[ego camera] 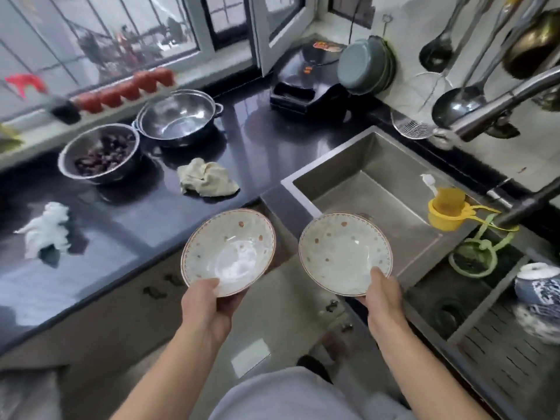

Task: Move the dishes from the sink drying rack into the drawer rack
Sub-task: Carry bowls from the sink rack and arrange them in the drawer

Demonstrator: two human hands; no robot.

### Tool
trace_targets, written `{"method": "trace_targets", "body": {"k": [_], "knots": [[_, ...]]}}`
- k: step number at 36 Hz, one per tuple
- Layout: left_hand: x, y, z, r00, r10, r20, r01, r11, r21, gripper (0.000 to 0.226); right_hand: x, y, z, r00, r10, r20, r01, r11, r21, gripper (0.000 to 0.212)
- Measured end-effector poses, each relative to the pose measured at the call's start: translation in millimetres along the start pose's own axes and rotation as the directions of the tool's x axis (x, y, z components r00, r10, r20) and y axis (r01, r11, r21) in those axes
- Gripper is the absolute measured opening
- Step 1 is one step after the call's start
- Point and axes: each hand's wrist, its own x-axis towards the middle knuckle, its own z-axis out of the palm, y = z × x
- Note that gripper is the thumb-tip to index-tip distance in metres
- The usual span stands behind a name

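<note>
Your left hand [209, 301] grips the near rim of the left bowl [228, 252], thumb lying over the rim on the inside, the other fingers hidden beneath. Your right hand [383, 294] grips the right bowl [345, 253] the same way, thumb pressed on the inner wall near the rim, fingers out of sight under it. Both bowls are pale with small reddish dots and a thin reddish line at the rim, both empty and tilted with their openings toward you. They are held side by side, apart from each other, in front of your body. The left bowl hangs over the counter's [260, 140] front edge; the right bowl hangs over the near corner of the sink [394, 165].

At the right edge, on the slotted rack [509, 350] over the sink, stand blue-and-white dishes [538, 287], blurred. Beside them lie a green ring [472, 259] and a yellow cup [447, 212] at the sink's far side. The tap [500, 101] reaches across above.

On the dark counter lie a crumpled cloth [206, 178] and a white rag [45, 228]. Further back stand a steel bowl [101, 153] with dark contents and an empty steel pot [178, 116]. Below the counter you see cabinet fronts with dark handles [157, 291]; no drawer shows open.
</note>
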Motion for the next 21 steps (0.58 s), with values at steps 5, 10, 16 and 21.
{"method": "trace_targets", "body": {"k": [5, 10, 16, 21], "knots": [[-4.3, 37.4, -130.4, 0.99, 0.078, -0.118, -0.094, 0.987, -0.128, 0.024, -62.7, 32.5, 71.3, 0.994, -0.081, 0.068, 0.097, 0.957, -0.275, 0.026], [-22.7, 47.7, -306.8, 0.967, 0.114, -0.229, -0.176, 0.946, -0.272, 0.04, -162.0, 101.4, 130.2, 0.968, -0.102, 0.228, 0.189, 0.897, -0.399, 0.029], [-80.6, 41.4, -492.2, 0.9, 0.036, -0.434, -0.253, 0.854, -0.454, 0.03, -278.3, 208.3, 167.8, 0.885, 0.078, 0.458, 0.226, 0.791, -0.569, 0.031], [-108.6, 46.2, -606.4, 0.816, -0.027, -0.577, -0.363, 0.753, -0.549, 0.041, -356.0, 267.0, 205.4, 0.804, 0.191, 0.563, 0.327, 0.649, -0.687, 0.03]]}}
